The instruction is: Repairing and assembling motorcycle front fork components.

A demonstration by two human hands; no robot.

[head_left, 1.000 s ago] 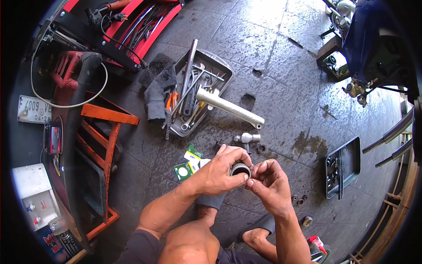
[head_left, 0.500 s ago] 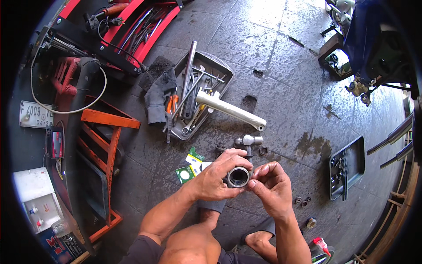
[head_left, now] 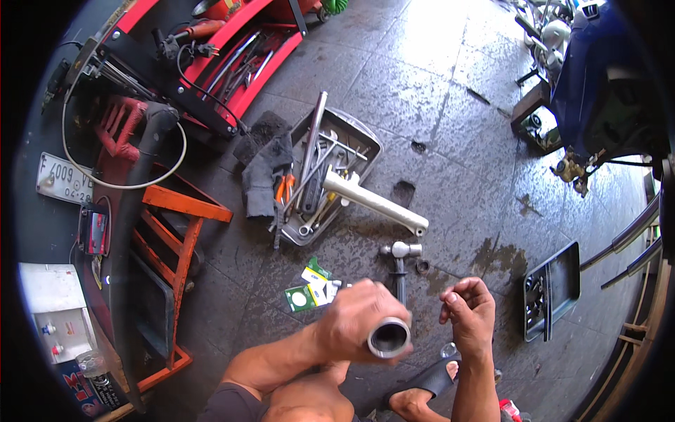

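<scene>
Gripping a metal tube (head_left: 389, 342), its round mouth facing up, the left hand (head_left: 358, 320) looks blurred. At the tube's two o'clock, the right hand (head_left: 470, 311) curls apart from it; whether its fingers pinch anything, I cannot tell. Toward twelve o'clock lies a hammer (head_left: 401, 266).

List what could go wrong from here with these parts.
Only the left hand grips the metal tube, so it might slip and strike the sandalled foot nearby. The long silver part lies partly over the tool tray, one end jutting past it, so a knock could roll it onto the floor.
</scene>
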